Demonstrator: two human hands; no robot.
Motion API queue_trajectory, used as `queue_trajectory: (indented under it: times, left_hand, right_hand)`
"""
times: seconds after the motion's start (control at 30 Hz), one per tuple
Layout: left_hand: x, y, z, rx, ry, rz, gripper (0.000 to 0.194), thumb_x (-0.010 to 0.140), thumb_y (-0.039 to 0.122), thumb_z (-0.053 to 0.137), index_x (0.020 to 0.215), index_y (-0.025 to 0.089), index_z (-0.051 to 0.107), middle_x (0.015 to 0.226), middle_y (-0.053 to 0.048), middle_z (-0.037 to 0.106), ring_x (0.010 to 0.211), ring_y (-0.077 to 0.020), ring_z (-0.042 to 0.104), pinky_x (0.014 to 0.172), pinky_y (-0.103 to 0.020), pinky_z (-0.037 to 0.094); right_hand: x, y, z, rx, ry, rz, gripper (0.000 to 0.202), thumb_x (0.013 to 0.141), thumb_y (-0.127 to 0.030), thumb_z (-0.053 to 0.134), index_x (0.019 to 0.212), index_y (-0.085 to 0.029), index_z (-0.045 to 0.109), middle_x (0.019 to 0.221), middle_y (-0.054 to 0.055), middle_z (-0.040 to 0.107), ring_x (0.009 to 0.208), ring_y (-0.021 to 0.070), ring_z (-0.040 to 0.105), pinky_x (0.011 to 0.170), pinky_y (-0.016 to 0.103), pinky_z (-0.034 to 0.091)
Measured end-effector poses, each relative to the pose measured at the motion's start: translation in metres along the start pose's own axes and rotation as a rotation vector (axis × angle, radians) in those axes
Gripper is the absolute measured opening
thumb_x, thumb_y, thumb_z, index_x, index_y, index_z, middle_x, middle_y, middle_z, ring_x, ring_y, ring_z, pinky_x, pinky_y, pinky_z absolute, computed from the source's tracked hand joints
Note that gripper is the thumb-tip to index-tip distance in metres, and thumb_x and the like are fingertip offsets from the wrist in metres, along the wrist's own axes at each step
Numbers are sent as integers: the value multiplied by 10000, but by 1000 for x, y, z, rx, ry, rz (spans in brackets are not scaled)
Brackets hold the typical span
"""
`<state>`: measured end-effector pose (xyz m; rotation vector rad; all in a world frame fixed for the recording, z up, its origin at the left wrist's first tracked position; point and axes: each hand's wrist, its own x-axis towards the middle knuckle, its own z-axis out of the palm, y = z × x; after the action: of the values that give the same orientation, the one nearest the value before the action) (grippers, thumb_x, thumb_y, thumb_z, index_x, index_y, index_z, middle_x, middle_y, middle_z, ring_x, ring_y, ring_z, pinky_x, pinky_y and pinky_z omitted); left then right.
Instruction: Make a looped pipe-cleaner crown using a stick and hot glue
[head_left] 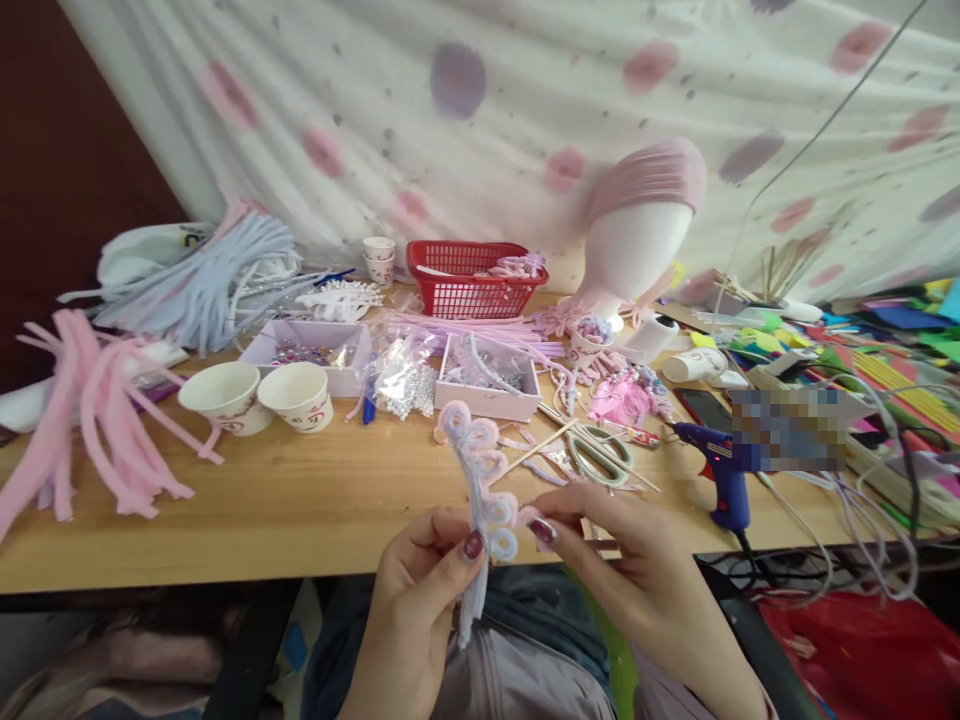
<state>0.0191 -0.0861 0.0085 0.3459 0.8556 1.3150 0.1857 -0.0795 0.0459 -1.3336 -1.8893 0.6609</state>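
My left hand point(424, 585) pinches the lower stems of a sprig made of pale blue and pink pipe cleaners point(478, 480), held upright over the table's front edge. Several curled loops line its right side and top, and the loose stem ends hang below my thumb. Just right of the lower loops, my right hand point(626, 565) is closed, with thumb and fingertips pinching a small pink pipe cleaner curl point(527, 515). My fingers partly cover this curl, so I cannot tell whether it is joined to the sprig.
Scissors point(600, 455) and wooden sticks lie beyond my hands. A blue glue gun point(724, 475) with cables stands right. Paper cups point(296, 395), bead boxes point(487, 390), a red basket point(472, 290), a foam head point(637, 240) and pipe cleaner bundles point(112, 420) fill the back and left.
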Motion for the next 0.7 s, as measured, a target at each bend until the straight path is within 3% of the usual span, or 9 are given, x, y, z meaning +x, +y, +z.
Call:
queue_trajectory:
  times: [0.1, 0.2, 0.43, 0.57, 0.7]
  left_hand:
    - [4, -1, -4, 35, -9, 28, 323, 521, 341, 983, 620, 164, 731, 609, -8, 656, 580, -99, 560, 560, -180, 446]
    - [10, -6, -8, 116, -33, 121, 311, 594, 385, 951, 649, 170, 733, 615, 0, 616, 583, -99, 527, 550, -181, 423]
    - [14, -13, -11, 148, 35, 258, 262, 699, 364, 895, 695, 181, 707, 604, 22, 581, 539, -85, 467, 492, -172, 374]
    - [14, -14, -13, 191, -1, 298, 227, 767, 349, 850, 738, 187, 694, 660, 16, 610, 592, -94, 524, 550, -171, 433]
    - [13, -14, -11, 173, 44, 297, 280, 733, 361, 875, 719, 178, 664, 648, 23, 600, 597, -91, 532, 552, -162, 438]
  right_hand:
    - [0, 3, 3, 55, 8, 79, 234, 975, -341, 583, 814, -210, 690, 654, 1, 611, 596, 134, 557, 506, 209, 444]
    - [0, 2, 6, 144, 25, 149, 277, 972, -381, 586, 789, -194, 679, 650, 6, 581, 600, 132, 521, 485, 205, 422]
    - [11, -4, 31, 330, 115, 250, 287, 937, -399, 646, 746, -185, 655, 620, -6, 597, 561, 104, 513, 483, 182, 405]
    - [12, -5, 42, 406, 150, 282, 306, 936, -406, 642, 724, -186, 611, 595, -13, 583, 528, 103, 516, 473, 187, 413]
    - [12, -5, 49, 437, 161, 296, 324, 952, -447, 610, 754, -191, 594, 603, -18, 565, 523, 110, 507, 482, 207, 408]
